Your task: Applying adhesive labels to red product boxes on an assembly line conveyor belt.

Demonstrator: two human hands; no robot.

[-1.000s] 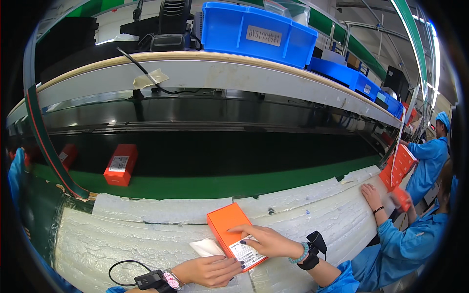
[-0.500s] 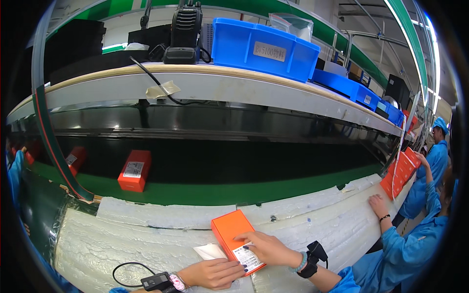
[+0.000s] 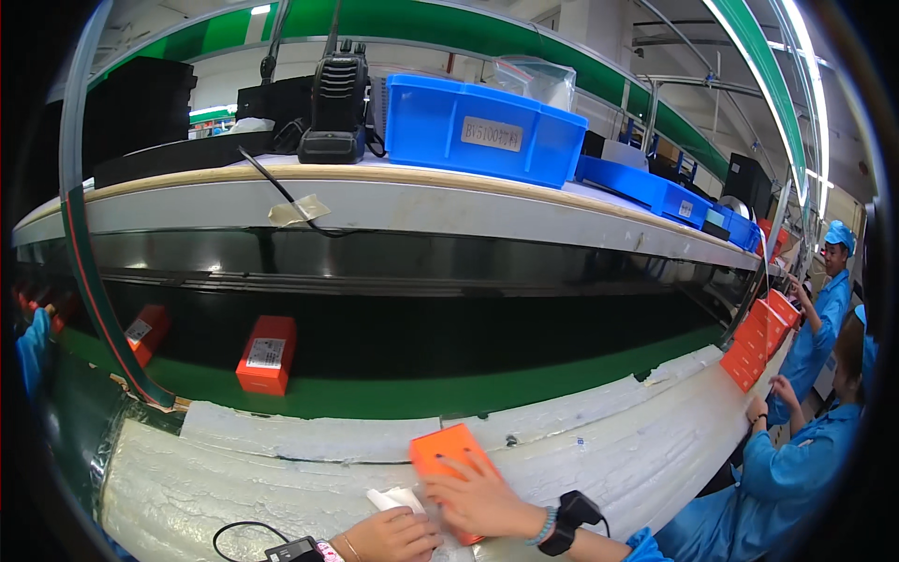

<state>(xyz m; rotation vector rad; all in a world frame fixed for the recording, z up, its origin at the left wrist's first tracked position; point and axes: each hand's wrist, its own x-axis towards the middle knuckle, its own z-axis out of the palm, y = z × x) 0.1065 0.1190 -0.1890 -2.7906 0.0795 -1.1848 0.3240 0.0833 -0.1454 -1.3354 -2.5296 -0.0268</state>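
An orange box (image 3: 434,444) lies on the wrapped work surface in front of me. My right hand (image 3: 482,498) rests across its top with the fingers spread, hiding most of the box and any label. At the near left side of the box, my left hand (image 3: 389,536) is closed on a crumpled white wipe (image 3: 395,498), which sticks out above the fingers. Whether the wipe touches the box is hidden by my hands.
Beyond the work surface runs a dark green conveyor belt (image 3: 449,370) carrying orange boxes (image 3: 269,356). A shelf above holds a two-way radio (image 3: 337,103) and a blue bin (image 3: 482,131). Co-workers in blue stand at right beside stacked orange boxes (image 3: 754,347).
My right hand has slid forward and left over the box, covering its label. My left hand has shifted slightly left and nearer me. A co-worker's hand at right has left the table edge.
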